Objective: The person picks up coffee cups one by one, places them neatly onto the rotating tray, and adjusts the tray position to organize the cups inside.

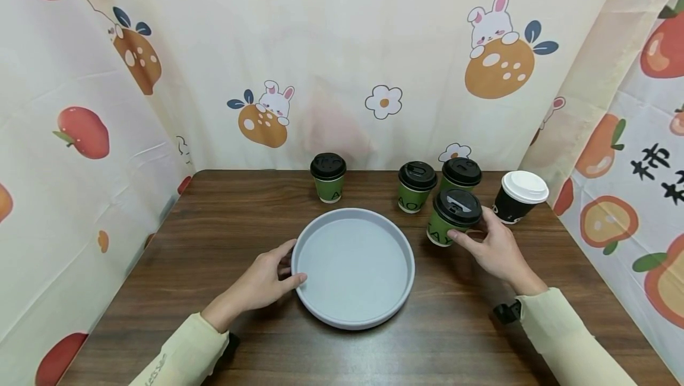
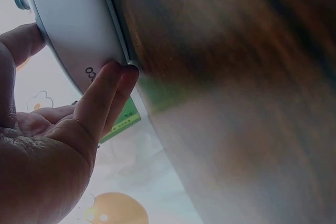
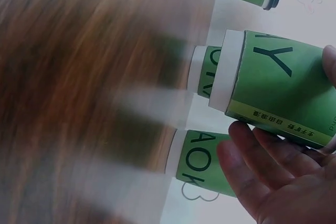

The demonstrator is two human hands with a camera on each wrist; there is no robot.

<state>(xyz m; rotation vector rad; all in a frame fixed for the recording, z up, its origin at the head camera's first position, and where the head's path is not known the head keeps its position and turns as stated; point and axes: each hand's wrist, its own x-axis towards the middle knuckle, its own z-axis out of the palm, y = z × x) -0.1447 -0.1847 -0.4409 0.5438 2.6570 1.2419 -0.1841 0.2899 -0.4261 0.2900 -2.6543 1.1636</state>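
Note:
A round light-grey plate (image 1: 354, 267) with a raised rim lies on the wooden table. My left hand (image 1: 267, 278) grips its left edge, the thumb over the rim and the fingers along the outer side; the left wrist view shows fingertips (image 2: 113, 72) against the plate's wall (image 2: 79, 30). To the right of the plate, my right hand (image 1: 494, 246) holds a green paper cup (image 1: 440, 228) with a black lid between thumb and fingers. In the right wrist view this upright cup (image 3: 283, 82) has dark letters; whether its base touches the table I cannot tell.
Two more green cups with black lids (image 1: 418, 178) (image 1: 461, 173) stand behind the held one. A black cup with a white lid (image 1: 521, 193) is at the back right. Another green cup (image 1: 328, 178) stands behind the plate. Printed curtains (image 1: 347, 47) border the table (image 1: 240, 220).

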